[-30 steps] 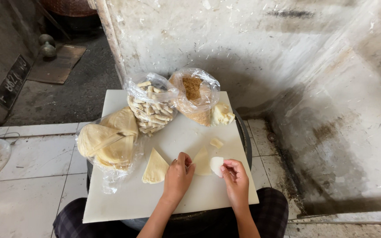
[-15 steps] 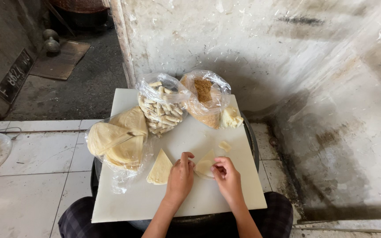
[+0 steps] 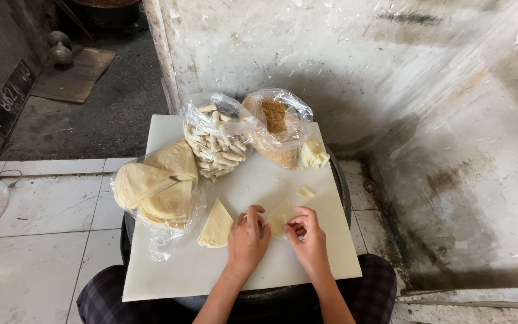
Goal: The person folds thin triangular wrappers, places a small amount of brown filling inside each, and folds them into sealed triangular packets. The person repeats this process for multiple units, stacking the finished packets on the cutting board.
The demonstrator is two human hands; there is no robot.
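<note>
A white board (image 3: pixel 175 276) lies across my lap. My left hand (image 3: pixel 247 240) and my right hand (image 3: pixel 308 237) meet near its middle, both pinching a pale triangular dough wrapper (image 3: pixel 279 217) that lies between them. Another folded triangle of wrapper (image 3: pixel 216 226) rests just left of my left hand. A small piece of pale filling (image 3: pixel 305 192) sits on the board above my right hand.
A clear bag of round flat wrappers (image 3: pixel 154 189) lies on the board's left side. At the back stand a bag of pale sticks (image 3: pixel 216 144), a bag of brown crumbs (image 3: pixel 277 123) and a pale lump (image 3: pixel 313 155). A rough wall (image 3: pixel 361 72) rises behind; tiled floor (image 3: pixel 43 240) lies left.
My right hand has moved left toward my left hand, and both now hold the wrapper between them. The view has shifted slightly.
</note>
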